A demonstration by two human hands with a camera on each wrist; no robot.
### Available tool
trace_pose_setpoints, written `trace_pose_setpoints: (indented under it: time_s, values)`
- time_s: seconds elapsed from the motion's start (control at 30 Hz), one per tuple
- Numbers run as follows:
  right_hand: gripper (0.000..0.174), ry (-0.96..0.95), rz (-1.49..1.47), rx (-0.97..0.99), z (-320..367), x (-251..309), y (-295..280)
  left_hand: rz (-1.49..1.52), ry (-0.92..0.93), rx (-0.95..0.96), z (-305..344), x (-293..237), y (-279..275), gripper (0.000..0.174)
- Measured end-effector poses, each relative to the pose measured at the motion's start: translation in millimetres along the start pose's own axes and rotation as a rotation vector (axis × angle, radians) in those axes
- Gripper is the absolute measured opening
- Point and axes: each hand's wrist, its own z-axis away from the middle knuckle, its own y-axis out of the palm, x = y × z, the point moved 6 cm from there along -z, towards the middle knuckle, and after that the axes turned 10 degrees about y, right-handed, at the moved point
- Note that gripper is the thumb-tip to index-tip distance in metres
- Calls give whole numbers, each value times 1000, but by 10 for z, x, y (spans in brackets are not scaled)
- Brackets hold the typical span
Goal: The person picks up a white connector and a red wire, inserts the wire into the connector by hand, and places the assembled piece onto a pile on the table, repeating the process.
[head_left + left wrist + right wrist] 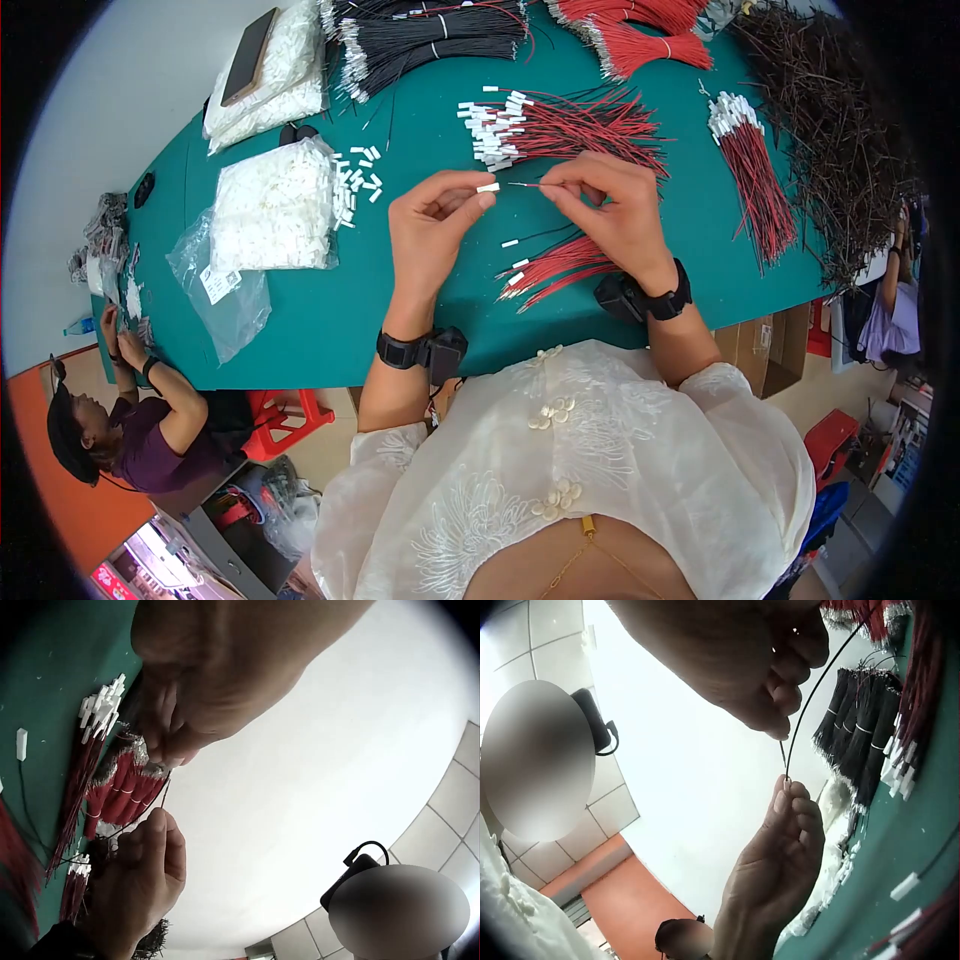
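Above the green table my left hand [425,225] pinches a small white connector housing [488,188] between thumb and forefinger. Facing it, my right hand [618,205] pinches a thin red wire [543,185] close to its metal-tipped end, which points at the housing across a short gap. In the right wrist view, a black wire [817,686] curves up from the housing past the right hand [727,660]. The left hand [772,855] shows below it there. Under my right hand lie red wires [565,268], near a black wire with a white connector [510,243].
Finished-looking red-black wires with white connectors [497,130] lie beyond the hands, another bunch [735,120] to the right. A bag of white connectors [270,210] and loose ones [358,180] are at left. Black bundles [430,50] and red bundles [655,50] lie behind. Another person [150,440] sits left.
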Motion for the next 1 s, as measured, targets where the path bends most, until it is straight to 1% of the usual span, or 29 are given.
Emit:
trace_pose_setpoints:
  time_s: [0.17,0.3,0.4,0.53,0.67,1.0]
  values:
    - [9,-20,-1,-16,3,6,-3,27,-18,-1,1,-9,-5,19]
    - [9,-87,27,-37,14,39,-2,64,34,6,-3,-27,19,19]
    - [9,-127,-5,-35,7,51,11,54,-25,-4,13,-13,16,19]
    - [8,-91,-39,-26,6,45,12,74,-26,19,11,13,10,20]
    - [8,-123,-10,-35,-3,26,15,105,-45,25,11,43,18,20]
    - [9,-96,9,-11,-6,14,32,126,-50,41,15,58,39,20]
